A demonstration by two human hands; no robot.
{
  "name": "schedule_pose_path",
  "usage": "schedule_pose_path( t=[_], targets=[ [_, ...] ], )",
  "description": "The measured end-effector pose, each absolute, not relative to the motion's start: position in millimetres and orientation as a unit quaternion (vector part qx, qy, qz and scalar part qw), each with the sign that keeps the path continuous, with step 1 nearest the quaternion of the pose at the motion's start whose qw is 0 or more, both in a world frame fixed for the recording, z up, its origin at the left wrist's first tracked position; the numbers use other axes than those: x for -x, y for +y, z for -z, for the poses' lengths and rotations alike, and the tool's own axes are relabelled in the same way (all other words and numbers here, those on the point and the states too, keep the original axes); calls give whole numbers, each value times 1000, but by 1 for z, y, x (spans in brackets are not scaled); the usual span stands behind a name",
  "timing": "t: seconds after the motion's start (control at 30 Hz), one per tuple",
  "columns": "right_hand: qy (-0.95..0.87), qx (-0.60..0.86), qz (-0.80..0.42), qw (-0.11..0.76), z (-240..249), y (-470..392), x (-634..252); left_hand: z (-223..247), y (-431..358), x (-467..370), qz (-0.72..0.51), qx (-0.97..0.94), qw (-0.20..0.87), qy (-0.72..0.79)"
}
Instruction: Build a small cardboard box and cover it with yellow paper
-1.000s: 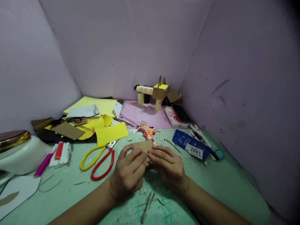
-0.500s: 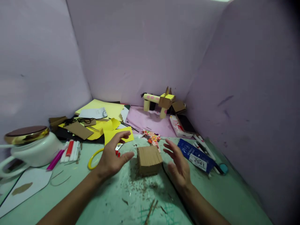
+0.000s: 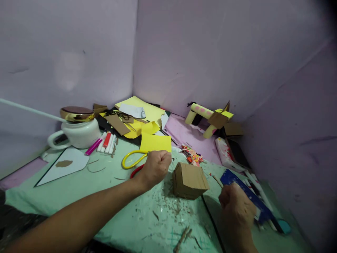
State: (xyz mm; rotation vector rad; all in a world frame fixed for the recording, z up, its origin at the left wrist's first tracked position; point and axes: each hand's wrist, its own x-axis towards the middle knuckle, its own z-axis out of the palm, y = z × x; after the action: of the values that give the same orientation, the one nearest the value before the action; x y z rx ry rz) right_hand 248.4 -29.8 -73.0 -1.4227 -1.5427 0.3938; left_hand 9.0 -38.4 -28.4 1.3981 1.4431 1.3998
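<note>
A small brown cardboard box sits on the table between my two hands, touched by neither. To its left, my left hand is closed in a fist above scissors with one yellow and one red handle loop; their blades are hidden. On the right, my right hand is also curled into a fist, partly smeared by motion. A thin stick with a coloured tip shows just past its knuckles; I cannot tell whether they touch. Nothing is visible inside either fist.
A blue packet and pens lie at the right. At the left stand a white teapot-like pot and markers. Yellow paper and card scraps lie behind. A paper animal model stands at the back. Crumbs litter the green tablecloth.
Both hands were open with fingers spread beside the box and are now closed into fists. My right hand has moved away from the box. The camera view has turned left and tilted.
</note>
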Motion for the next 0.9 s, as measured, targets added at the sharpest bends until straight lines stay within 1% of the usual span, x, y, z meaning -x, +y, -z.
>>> schedule_pose_path(
  t=[0.03, 0.1, 0.3, 0.37, 0.4, 0.47, 0.53, 0.6, 0.67, 0.73, 0.8, 0.9],
  targets=[
    [-633, 600, -148, 466, 70, -31, -248, 28, -39, -9, -537, -536, 342, 554],
    [-621, 610, -146, 470, 67, -32, -246, 27, -39, -10, -536, -534, 349, 553],
    [-581, 544, -189, 575, 70, -30, -235, 39, -30, -9, -527, -531, 373, 549],
    [-563, 498, -231, 618, 73, -26, -236, 43, -28, -7, -513, -539, 386, 546],
    [-567, 465, -265, 626, 74, -24, -237, 44, -28, -6, -501, -549, 395, 540],
    [-604, 411, -343, 591, 77, -21, -241, 45, -29, -5, -469, -582, 415, 518],
    [-649, 388, -405, 514, 80, -20, -244, 45, -34, -7, -437, -617, 435, 490],
    [-689, 395, -430, 429, 82, -22, -243, 45, -39, -11, -414, -641, 449, 465],
    [-714, 404, -428, 379, 81, -25, -240, 46, -42, -16, -408, -644, 463, 452],
    [-721, 399, -430, 370, 78, -26, -238, 47, -41, -19, -422, -623, 486, 445],
    [-723, 372, -440, 381, 73, -27, -237, 47, -38, -19, -444, -582, 516, 445],
    [-753, 334, -423, 377, 70, -26, -238, 43, -32, -14, -436, -549, 532, 474]
  ],
)
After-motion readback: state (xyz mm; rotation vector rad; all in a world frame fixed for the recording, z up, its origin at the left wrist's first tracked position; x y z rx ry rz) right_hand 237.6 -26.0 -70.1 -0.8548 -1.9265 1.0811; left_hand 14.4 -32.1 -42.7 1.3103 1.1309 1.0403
